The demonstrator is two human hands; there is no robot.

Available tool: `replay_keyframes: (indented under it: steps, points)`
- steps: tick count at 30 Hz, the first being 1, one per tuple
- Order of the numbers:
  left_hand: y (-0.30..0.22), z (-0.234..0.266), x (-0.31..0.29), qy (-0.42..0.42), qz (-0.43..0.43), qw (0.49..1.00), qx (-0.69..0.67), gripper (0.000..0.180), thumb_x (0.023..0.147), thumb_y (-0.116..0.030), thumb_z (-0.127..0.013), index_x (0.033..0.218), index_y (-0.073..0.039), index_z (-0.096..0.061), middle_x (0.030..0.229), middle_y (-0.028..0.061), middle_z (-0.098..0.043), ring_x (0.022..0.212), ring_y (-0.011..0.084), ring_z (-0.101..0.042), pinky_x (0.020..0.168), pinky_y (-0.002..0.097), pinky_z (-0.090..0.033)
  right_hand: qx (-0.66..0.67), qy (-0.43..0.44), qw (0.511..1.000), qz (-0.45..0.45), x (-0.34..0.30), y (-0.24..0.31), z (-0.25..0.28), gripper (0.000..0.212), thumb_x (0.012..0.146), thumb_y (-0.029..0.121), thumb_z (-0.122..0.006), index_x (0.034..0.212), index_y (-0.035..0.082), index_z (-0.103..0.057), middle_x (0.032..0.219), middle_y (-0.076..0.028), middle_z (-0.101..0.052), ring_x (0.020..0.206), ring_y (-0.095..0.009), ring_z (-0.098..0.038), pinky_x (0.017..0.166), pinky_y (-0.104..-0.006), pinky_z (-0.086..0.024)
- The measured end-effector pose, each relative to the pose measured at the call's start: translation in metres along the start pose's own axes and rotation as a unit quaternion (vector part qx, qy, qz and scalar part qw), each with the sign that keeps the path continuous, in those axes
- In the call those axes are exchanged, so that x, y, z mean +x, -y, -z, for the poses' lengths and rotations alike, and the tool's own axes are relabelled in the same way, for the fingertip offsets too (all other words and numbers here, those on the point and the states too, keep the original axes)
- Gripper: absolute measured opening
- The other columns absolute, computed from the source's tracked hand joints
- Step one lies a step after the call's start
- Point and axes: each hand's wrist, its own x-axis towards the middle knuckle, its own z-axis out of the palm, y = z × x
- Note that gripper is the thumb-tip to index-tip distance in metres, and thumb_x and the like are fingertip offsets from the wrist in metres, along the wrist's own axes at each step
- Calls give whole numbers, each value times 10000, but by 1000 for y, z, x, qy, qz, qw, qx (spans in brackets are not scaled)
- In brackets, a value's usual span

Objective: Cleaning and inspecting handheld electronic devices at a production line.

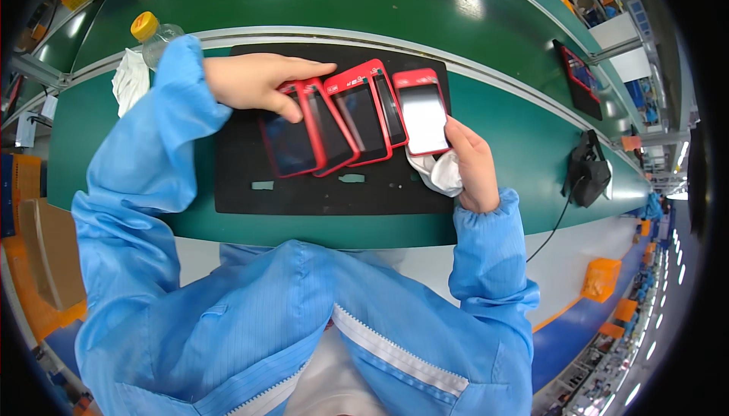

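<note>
Several red-framed devices with dark screens overlap in a row on a black mat. My left hand reaches over the leftmost device, its thumb on the front and its fingers along the top edge. That device looks slightly blurred. At the right end of the row, another red-framed device has a screen bright with reflected light. My right hand closes on a crumpled white cloth, with the thumb at this device's lower right edge. Small pale green pieces lie on the mat below the row.
A clear bottle with a yellow cap and a white cloth are at the far left. A metal rail crosses behind the mat. To the right sits a black corded object; beyond it, another red-framed device.
</note>
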Motion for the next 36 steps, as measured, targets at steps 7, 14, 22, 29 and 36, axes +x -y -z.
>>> replay_keyframes:
  steps: [7, 14, 22, 29, 36]
  points:
    - [-3, 2, -43, -44, 124, 985, 111, 1044, 855, -256, -766, 1596, -60, -57, 1642, 224, -138, 1510, 378, -183, 1219, 400, -244, -302, 9, 947, 109, -7, 16, 39, 396, 1014, 184, -597, 1342, -37, -587, 1207, -113, -688, 1106, -152, -635, 936, -265, -497]
    - [-57, -84, -39, -388, 73, 896, 203, 1174, 644, -384, -879, 1564, -35, -237, 1564, 246, -310, 1437, 424, -321, 1176, 460, -305, -657, 139, 650, 355, 1, 88, -13, 722, 779, 370, -802, 1400, 107, -545, 1208, -109, -667, 783, -301, -676, 691, -378, -549]
    - [-70, -101, 39, -290, 124, 922, 223, 1375, 642, -732, -777, 1584, -27, -66, 1552, 366, -212, 1450, 503, -249, 1198, 556, -203, -757, 311, 491, 299, 65, 81, -71, 1176, 616, 566, -854, 1486, -40, -344, 1433, -208, -516, 1028, -369, -673, 876, -409, -550]
    - [-72, -94, 38, -268, 143, 919, 251, 1314, 658, -591, -827, 1590, -35, -85, 1544, 324, -269, 1310, 446, -407, 1139, 516, -290, -834, 292, 405, 235, 43, 68, -73, 1292, 578, 483, -907, 1554, 14, -202, 1498, -296, -391, 851, -410, -702, 762, -411, -582]
    - [-74, -81, 25, -200, 109, 926, 300, 1361, 609, -592, -862, 1596, -76, -81, 1574, 330, -210, 1447, 460, -279, 1190, 571, -201, -764, 247, 526, 280, 32, 67, -50, 1099, 668, 294, -884, 1556, 123, -260, 1441, -245, -461, 952, -375, -691, 804, -401, -577]
